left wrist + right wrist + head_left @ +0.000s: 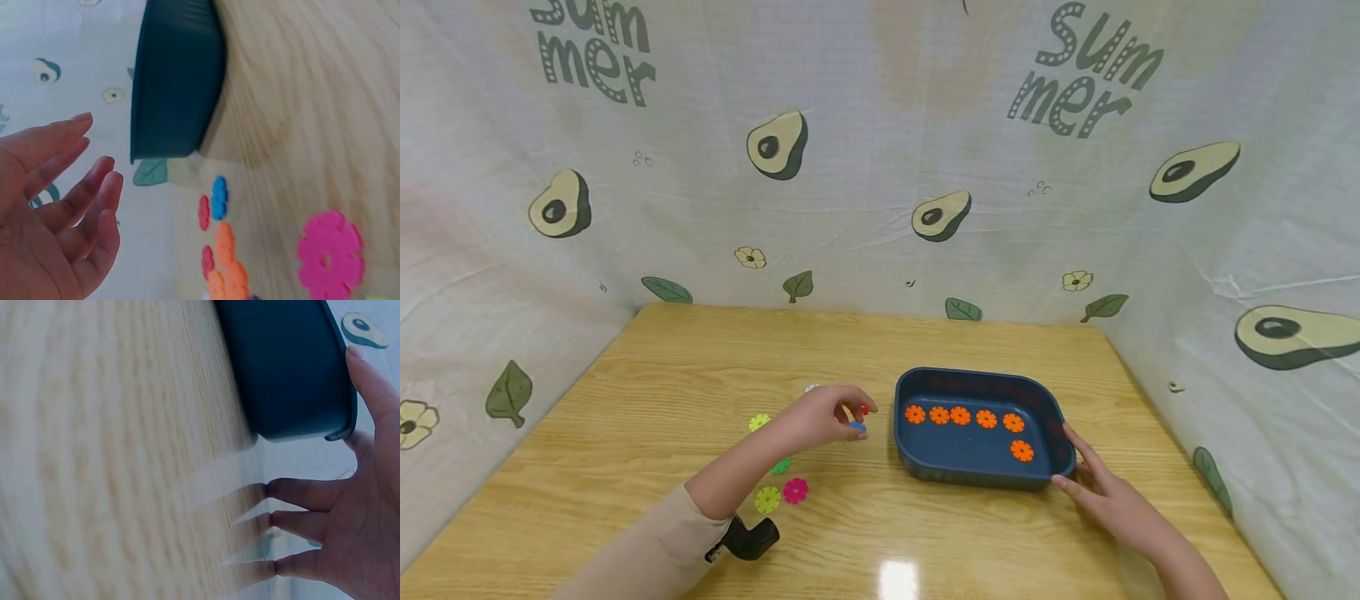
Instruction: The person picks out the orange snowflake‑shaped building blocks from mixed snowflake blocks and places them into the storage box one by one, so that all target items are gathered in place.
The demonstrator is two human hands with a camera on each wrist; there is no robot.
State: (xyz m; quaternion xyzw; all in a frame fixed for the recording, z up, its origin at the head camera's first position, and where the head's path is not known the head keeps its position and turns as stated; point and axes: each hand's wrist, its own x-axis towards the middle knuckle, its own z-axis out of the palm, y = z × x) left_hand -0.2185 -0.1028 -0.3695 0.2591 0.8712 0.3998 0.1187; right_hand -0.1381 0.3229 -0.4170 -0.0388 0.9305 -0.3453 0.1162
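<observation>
My left hand [823, 417] hovers over the table, thumb and fingers loosely bent and apart. The left wrist view shows nothing between them. Around the hand lie plastic snowflake discs: a blue one [219, 198], a red one [204, 212] and several orange ones [225, 244]. To its right stands a dark blue rectangular bin [970, 481], with several orange snowflake discs [987, 419] on its floor. My right hand [1108, 496] touches the bin's near right corner, thumb and index finger spread along the rim. Its other fingers stretch down to the table.
Nearer the left forearm are a pink disc [795, 491], yellow-green discs [767, 500] and a green disc [782, 466]; the arm hides part of the group. A black strap device [751, 540] sits at the left cuff. Printed cloth [865, 167] surrounds the wooden table [700, 358].
</observation>
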